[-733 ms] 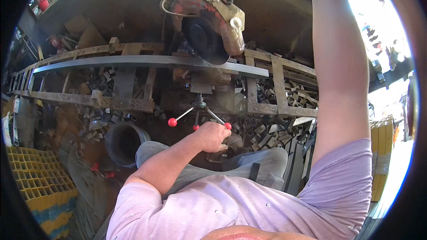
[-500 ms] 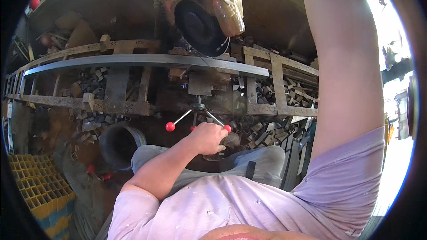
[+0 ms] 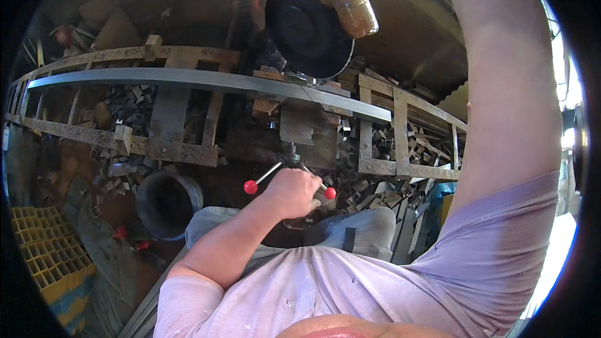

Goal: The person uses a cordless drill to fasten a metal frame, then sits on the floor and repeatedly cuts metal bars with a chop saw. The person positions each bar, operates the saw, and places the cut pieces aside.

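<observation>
My left hand [image 3: 293, 191] is closed around a spoke of a clamp handle below the machine bed. Two red ball knobs show beside it, the left knob [image 3: 250, 187] and the right knob [image 3: 330, 193]. Beyond the handle, a long grey metal bar [image 3: 181, 77] lies across the clamp [image 3: 296, 124]. A large dark saw disc [image 3: 308, 32] hangs just behind the bar, in a worn reddish guard with a plastic bottle [image 3: 358, 14] fixed to it. My right arm [image 3: 510, 75] reaches up past the top edge, so its hand is out of view.
Rusty ladder-like frames [image 3: 59, 128] extend to both sides under the bar. Short metal offcuts [image 3: 369, 191] are heaped below. A round bucket [image 3: 144, 203] stands left of my knee, and a stack of yellow square tubes [image 3: 47, 244] lies at lower left.
The view has shifted slightly, moving the bar and handle rightward in the picture. The saw disc and bottle have shifted further right than the bar. My left hand stays on the handle.
</observation>
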Available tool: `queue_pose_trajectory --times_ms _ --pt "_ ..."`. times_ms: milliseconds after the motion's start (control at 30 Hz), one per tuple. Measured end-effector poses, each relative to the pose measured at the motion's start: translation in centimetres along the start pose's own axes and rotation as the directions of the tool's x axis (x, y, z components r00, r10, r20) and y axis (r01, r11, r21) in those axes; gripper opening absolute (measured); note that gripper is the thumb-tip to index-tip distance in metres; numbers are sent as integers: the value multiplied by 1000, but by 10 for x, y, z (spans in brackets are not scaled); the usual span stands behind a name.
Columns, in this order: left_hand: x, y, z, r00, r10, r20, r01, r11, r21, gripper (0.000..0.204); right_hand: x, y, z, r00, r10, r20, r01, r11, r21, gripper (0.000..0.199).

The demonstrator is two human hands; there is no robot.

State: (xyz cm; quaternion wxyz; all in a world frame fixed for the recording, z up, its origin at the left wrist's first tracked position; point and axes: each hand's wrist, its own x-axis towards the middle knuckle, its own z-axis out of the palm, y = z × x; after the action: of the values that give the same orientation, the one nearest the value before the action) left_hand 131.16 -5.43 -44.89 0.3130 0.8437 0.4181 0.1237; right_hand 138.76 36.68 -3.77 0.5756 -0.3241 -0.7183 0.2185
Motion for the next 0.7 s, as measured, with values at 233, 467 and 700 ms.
queue_pose_trajectory --times_ms 233,467,700 --pt "-8 -16 -8 891 -332 -309 359 933 33 42 -138 10 -62 930 -365 -45 318 859 -401 26" --pt "-18 -21 -1 695 -718 -42 709 674 207 53 -537 38 -66 706 579 408 -328 778 -536 55" --pt "-10 -32 17 677 -718 -161 729 625 278 35 -644 61 -44 409 847 339 -612 531 -586 29"
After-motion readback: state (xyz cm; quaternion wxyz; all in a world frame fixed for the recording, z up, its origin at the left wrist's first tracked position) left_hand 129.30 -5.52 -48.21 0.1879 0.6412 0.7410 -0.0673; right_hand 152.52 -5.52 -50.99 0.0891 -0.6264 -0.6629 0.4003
